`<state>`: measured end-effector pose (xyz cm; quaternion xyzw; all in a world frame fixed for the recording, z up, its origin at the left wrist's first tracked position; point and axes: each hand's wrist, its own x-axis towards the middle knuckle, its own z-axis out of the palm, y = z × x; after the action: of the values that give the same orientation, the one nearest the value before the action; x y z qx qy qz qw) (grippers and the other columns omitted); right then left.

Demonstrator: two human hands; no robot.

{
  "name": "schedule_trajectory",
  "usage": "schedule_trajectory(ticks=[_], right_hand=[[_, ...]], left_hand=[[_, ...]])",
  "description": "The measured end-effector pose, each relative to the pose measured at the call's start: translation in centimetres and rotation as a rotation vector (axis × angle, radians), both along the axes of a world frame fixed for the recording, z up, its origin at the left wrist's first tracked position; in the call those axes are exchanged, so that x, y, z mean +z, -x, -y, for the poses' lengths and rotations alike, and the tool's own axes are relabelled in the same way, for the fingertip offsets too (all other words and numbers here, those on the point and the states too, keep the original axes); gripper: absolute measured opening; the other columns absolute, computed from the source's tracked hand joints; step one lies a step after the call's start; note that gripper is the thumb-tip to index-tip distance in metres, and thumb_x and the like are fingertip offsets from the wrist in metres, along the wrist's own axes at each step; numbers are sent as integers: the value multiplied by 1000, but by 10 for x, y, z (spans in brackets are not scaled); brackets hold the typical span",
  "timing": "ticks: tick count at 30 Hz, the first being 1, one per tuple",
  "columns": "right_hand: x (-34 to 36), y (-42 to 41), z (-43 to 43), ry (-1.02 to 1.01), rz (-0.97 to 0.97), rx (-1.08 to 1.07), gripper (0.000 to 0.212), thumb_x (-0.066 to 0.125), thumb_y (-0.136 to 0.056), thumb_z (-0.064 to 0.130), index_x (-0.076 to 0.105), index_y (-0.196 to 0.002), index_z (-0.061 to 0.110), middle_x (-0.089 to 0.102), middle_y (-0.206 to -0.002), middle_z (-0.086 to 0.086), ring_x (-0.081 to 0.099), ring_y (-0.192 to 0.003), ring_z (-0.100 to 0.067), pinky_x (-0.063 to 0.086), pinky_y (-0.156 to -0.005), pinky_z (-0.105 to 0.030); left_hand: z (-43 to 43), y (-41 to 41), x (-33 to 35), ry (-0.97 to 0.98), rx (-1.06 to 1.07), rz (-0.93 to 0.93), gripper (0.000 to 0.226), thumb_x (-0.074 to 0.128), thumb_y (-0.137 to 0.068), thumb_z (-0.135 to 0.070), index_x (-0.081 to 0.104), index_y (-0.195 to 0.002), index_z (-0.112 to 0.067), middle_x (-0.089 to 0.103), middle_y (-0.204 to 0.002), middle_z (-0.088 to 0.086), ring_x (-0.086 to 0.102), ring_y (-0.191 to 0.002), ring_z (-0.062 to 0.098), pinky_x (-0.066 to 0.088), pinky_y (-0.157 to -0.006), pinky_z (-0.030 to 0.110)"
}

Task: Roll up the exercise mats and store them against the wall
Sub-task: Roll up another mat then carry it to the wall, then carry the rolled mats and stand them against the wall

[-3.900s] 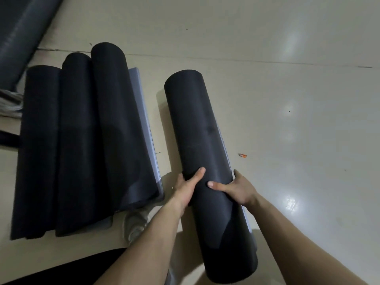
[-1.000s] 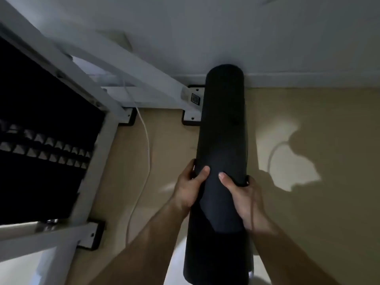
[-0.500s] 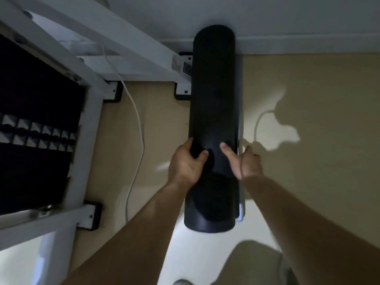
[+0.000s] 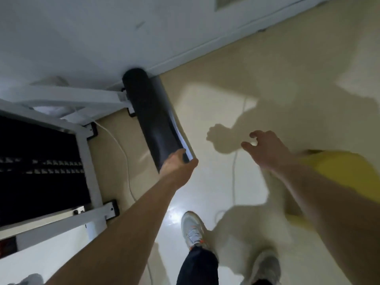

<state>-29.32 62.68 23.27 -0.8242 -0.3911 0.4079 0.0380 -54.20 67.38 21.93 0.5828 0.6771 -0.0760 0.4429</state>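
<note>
The black rolled mat (image 4: 152,116) leans with its far end against the white wall (image 4: 82,38), right beside the foot of a white metal frame. My left hand (image 4: 176,165) holds the roll's near end, thumb on top and fingers curled round its edge, where a pale inner layer shows. My right hand (image 4: 265,149) hangs apart from the mat over the floor to the right, fingers loosely spread and holding nothing.
A white metal frame (image 4: 86,153) with a dark panel fills the left side. A white cable (image 4: 123,153) runs along the floor beside it. My shoes (image 4: 192,229) stand on the glossy beige floor. A blurred yellow shape (image 4: 345,171) lies behind my right forearm.
My right hand has let go of the mat and swung off to the right. My left hand has slid from the roll's middle to its near end. The view has turned right.
</note>
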Motion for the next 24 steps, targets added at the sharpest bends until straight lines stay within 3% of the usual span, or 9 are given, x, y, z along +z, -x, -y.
schedule_trajectory(ticks=[4,9,14,19,24], right_hand=[[55,-72,113,3,66,-53,59,60,-98,46,49,-150,19,48,-144,-17,52,-132,-38,45,-107,-44],[99,-165,285,10,138,-158,59,59,-97,48,49,-147,19,48,-142,-16,51,-130,-40,48,-104,-47],[133,-259,501,101,159,-403,64,53,-101,50,39,-154,18,42,-149,-12,47,-135,-34,46,-104,-44],[133,-324,685,190,137,-719,66,53,-101,49,35,-156,17,40,-152,-13,46,-136,-35,48,-104,-46],[101,-381,812,266,104,-920,67,53,-102,47,32,-157,16,40,-152,-13,48,-134,-35,48,-103,-47]], left_hand=[[78,-101,47,-14,-206,20,62,57,-98,-47,42,-154,-26,49,-153,-1,51,-135,21,40,-99,29],[208,-238,89,-78,-447,28,61,58,-98,-46,42,-154,-26,49,-151,-1,50,-135,22,39,-103,31],[372,-369,124,-70,-714,78,62,62,-97,-43,44,-153,-23,51,-151,5,48,-139,25,38,-112,37],[509,-474,126,-30,-997,105,62,61,-97,-43,43,-153,-23,52,-151,3,50,-138,23,40,-112,37],[601,-560,87,15,-1123,90,61,59,-99,-42,41,-154,-23,51,-150,2,52,-134,23,39,-108,35]])
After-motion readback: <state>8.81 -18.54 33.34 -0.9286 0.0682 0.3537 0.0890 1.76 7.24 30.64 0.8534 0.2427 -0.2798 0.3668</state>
